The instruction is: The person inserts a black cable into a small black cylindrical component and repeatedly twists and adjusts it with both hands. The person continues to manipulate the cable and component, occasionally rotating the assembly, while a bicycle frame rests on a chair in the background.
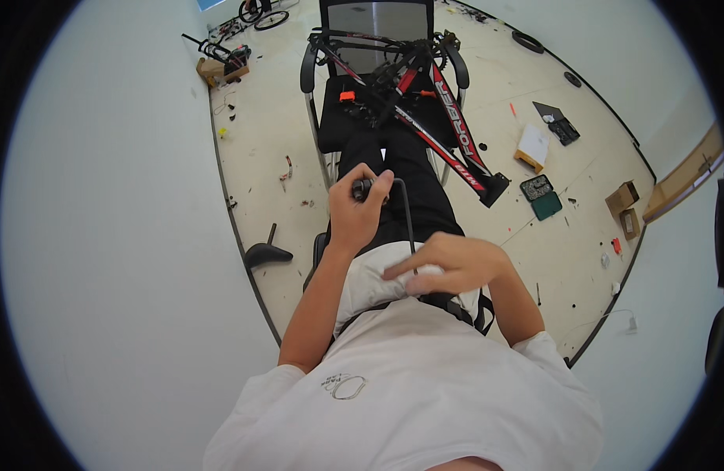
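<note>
Held upright above my lap, my left hand point(357, 213) is closed round a small dark cylindrical metal part point(362, 188), likely a bike component; its exact kind is hidden by the fingers. A long L-shaped hex key point(408, 212) has its short end at that part, beside my left thumb. Its long arm points down toward my right hand point(464, 263). The right index finger is stretched out and the thumb stands apart from it, near the key's lower end. Slight blur hides whether they touch the key.
A red, black and white bicycle frame point(448, 145) lies across a black office chair point(330, 125) in front of me. On the floor are a bike saddle point(268, 253) at left, and a green tool case point(546, 206), a white-topped box point(532, 147) and cardboard boxes point(622, 200) at right.
</note>
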The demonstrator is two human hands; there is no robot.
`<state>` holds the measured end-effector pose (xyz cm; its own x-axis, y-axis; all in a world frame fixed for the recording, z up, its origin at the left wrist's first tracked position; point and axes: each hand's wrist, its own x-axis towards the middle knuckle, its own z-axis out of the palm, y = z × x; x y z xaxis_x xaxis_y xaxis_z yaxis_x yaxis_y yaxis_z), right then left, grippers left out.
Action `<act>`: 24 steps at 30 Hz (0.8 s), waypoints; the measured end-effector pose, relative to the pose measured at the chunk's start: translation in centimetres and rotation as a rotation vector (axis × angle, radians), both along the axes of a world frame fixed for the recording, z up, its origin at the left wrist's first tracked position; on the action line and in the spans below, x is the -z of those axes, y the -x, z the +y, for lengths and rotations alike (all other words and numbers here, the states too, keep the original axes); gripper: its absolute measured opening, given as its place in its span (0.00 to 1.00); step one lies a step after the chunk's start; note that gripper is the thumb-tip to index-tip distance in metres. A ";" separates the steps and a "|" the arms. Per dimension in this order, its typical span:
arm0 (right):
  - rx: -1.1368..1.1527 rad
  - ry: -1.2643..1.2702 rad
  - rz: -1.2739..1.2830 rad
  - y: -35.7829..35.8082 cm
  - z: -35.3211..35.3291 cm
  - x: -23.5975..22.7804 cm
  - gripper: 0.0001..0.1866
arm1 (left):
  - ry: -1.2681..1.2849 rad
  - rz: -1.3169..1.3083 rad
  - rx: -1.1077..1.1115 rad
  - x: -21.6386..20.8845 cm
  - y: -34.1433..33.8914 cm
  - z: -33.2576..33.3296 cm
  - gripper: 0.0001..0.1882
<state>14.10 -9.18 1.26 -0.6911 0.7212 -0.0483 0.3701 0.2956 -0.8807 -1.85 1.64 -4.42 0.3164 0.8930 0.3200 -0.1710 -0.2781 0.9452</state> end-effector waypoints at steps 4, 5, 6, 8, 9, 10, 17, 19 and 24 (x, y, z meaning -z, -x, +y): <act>-0.132 -0.055 0.456 -2.1 -0.3 -0.4 0.26 | -0.001 0.082 0.149 0.1 -0.7 -0.9 0.19; -0.129 -0.116 0.585 -2.8 0.3 -0.6 0.28 | -0.018 0.104 0.188 0.4 -0.8 -0.8 0.19; -0.015 -0.105 0.797 -2.8 0.9 -1.2 0.30 | -0.081 0.147 0.228 0.6 -0.9 -0.6 0.18; 0.207 -0.086 1.006 -3.4 2.4 -1.8 0.34 | -0.019 0.113 0.347 0.1 -0.8 -1.7 0.18; 0.313 -0.082 0.997 -4.2 3.5 -1.6 0.35 | 0.019 0.092 0.394 -0.3 -0.8 -1.9 0.17; 0.651 -0.222 0.500 -4.4 4.7 -0.7 0.29 | 0.053 0.037 0.384 -0.6 -0.6 -2.1 0.18; -0.097 0.356 0.523 0.3 1.5 3.7 0.31 | 0.194 -0.181 0.040 -0.1 -0.4 0.3 0.21; -0.013 0.099 0.686 0.3 1.1 1.4 0.34 | 0.138 -0.047 0.054 1.0 -0.3 1.0 0.20; 0.408 -0.135 0.584 -4.3 4.4 0.7 0.30 | 0.288 0.076 0.349 -0.4 -0.9 -1.5 0.20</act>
<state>18.41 -4.83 0.54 -0.2512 0.9008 0.3542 -0.0452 0.3546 -0.9339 -0.93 0.11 -4.06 0.6271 0.7780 0.0380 -0.1345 0.0601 0.9891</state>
